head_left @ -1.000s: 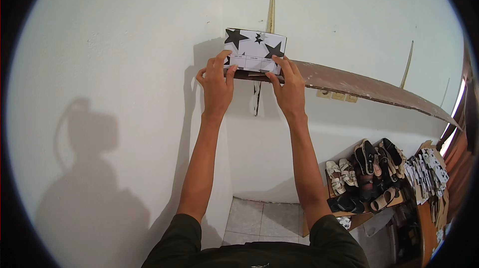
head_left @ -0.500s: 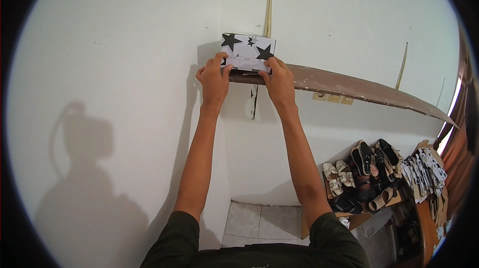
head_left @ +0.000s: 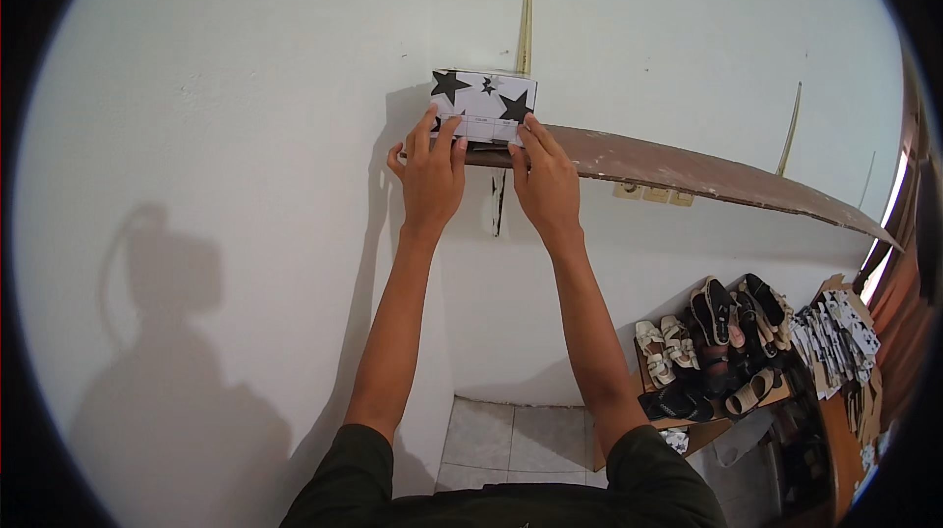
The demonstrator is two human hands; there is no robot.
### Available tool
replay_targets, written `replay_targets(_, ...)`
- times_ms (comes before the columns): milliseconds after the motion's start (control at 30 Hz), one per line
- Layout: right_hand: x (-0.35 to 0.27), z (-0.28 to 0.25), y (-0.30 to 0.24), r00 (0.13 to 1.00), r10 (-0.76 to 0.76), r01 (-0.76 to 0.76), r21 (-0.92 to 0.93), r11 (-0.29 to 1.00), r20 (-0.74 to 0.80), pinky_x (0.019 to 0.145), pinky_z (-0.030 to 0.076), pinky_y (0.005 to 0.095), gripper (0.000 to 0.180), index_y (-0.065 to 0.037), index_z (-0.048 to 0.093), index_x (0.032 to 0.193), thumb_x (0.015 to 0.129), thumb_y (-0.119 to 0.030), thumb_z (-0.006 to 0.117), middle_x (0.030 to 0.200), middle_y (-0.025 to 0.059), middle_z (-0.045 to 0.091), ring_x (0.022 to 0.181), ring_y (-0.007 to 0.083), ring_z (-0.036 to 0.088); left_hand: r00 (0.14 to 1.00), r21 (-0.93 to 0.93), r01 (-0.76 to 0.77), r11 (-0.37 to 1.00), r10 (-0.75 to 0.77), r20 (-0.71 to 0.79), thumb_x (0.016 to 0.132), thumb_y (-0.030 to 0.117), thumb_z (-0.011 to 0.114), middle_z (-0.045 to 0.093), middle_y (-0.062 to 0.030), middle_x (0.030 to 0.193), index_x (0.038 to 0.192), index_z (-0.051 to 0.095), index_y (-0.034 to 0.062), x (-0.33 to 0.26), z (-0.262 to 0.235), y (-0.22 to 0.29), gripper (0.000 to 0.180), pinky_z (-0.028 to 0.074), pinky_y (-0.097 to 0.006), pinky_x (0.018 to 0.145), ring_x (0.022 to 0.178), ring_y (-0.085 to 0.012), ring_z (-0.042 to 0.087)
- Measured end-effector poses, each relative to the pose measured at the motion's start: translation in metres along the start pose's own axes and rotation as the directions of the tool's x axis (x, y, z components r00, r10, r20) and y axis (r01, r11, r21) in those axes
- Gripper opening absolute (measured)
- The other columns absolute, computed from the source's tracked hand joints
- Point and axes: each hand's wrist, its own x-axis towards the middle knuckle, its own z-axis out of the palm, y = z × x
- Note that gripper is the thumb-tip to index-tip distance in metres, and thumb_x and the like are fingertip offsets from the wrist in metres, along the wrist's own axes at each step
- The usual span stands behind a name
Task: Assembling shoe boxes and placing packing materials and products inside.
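Note:
A white cardboard box with black stars (head_left: 484,106) sits on the left end of a high brown wooden shelf (head_left: 688,172), close to the wall corner. Both my arms reach up to it. My left hand (head_left: 429,176) presses its fingertips against the box's lower left front. My right hand (head_left: 543,181) does the same at the lower right front. The fingers lie flat against the box face rather than wrapped around it.
The shelf runs right along the white wall on thin wooden brackets (head_left: 524,32). Below at the right, a rack (head_left: 717,351) holds several sandals, and flat star-patterned boxes (head_left: 835,341) are stacked beside it. Grey floor tiles (head_left: 516,440) lie below.
The box has slid further back onto the shelf toward the corner, and both hands followed it, now pushing on its front rather than gripping its sides.

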Motion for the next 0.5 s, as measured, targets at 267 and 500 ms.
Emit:
replay_targets(267,-0.002,0.005,-0.001,0.999,-0.045,0.048,-0.150,0.987,0.027,0.090,0.055,0.0411,0.025,0.000,0.070,0.109,0.095,-0.021,0.064,0.134,0.0117,0.064,0.112,0.0329,0.063,0.998,0.029,0.016,0.999,-0.018,0.055,0.103,0.032,0.054,0.047,-0.0092,0.149,0.131,0.064,0.0152,0.001,-0.001,-0.002,0.034,0.018,-0.051,0.112,0.132,-0.0220,0.048)
replay_targets(500,-0.009,0.001,-0.006,0.992,-0.125,0.124,-0.160,0.979,0.007,0.106,0.043,0.0495,0.030,0.000,0.065,0.118,0.096,-0.021,0.063,0.137,0.0218,0.058,0.124,0.0412,0.054,0.999,0.087,-0.036,0.996,0.034,0.030,0.102,0.037,0.052,0.040,-0.0148,0.155,0.140,0.056,0.0152,-0.005,-0.009,0.002,0.043,0.012,-0.061,0.113,0.142,-0.0311,0.038)
